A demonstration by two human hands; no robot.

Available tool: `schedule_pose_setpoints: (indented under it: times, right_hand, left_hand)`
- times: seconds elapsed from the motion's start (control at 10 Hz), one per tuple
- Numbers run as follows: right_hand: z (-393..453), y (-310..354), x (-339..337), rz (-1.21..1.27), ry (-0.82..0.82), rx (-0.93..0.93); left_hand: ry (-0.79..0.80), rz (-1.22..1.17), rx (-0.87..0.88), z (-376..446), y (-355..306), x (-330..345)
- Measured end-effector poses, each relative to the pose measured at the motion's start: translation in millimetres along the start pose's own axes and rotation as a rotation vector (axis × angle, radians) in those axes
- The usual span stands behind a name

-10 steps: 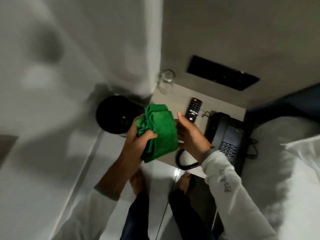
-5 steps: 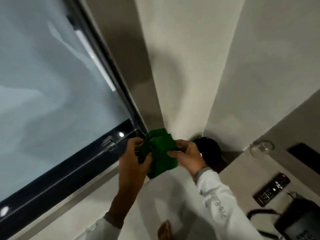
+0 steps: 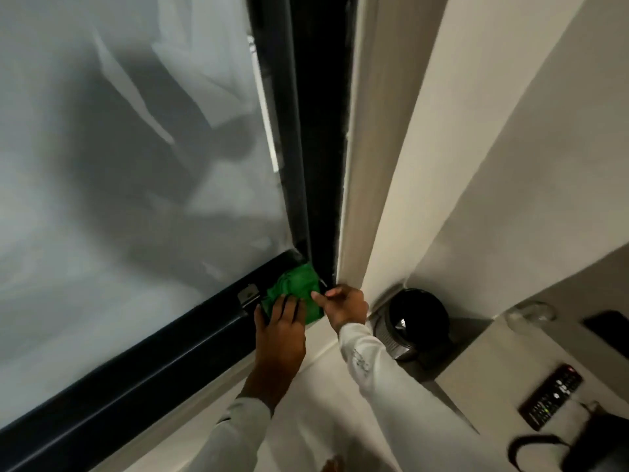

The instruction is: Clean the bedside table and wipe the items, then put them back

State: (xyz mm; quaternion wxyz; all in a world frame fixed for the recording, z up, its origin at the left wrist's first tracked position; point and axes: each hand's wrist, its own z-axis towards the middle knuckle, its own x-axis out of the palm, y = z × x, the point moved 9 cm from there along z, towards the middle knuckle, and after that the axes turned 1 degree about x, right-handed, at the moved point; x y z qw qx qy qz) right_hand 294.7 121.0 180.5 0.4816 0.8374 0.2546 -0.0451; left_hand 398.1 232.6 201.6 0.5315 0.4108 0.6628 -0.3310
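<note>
A crumpled green cloth is held up in front of the dark window frame's lower corner. My left hand grips its lower left part with the fingers spread over it. My right hand pinches its right edge between thumb and fingers. The pale bedside table lies at the lower right. On it are a black remote control, a clear glass near the wall, and a black telephone with its coiled cord, cut off at the frame's corner.
A large frosted window with a dark frame fills the left. A black round bin stands on the floor between the window corner and the table. A dark wall panel shows at the right edge.
The view swung left from the table toward the window. Both hands carried the green cloth away from the table, up to the window frame's corner.
</note>
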Motion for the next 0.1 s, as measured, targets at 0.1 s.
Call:
schedule_pose_setpoints:
  times: [0.1]
  right_hand:
    - [-12.6, -0.7, -48.9, -0.009, 0.083, 0.001]
  left_hand:
    - [0.150, 0.105, -0.026, 4.1, -14.8, -17.6]
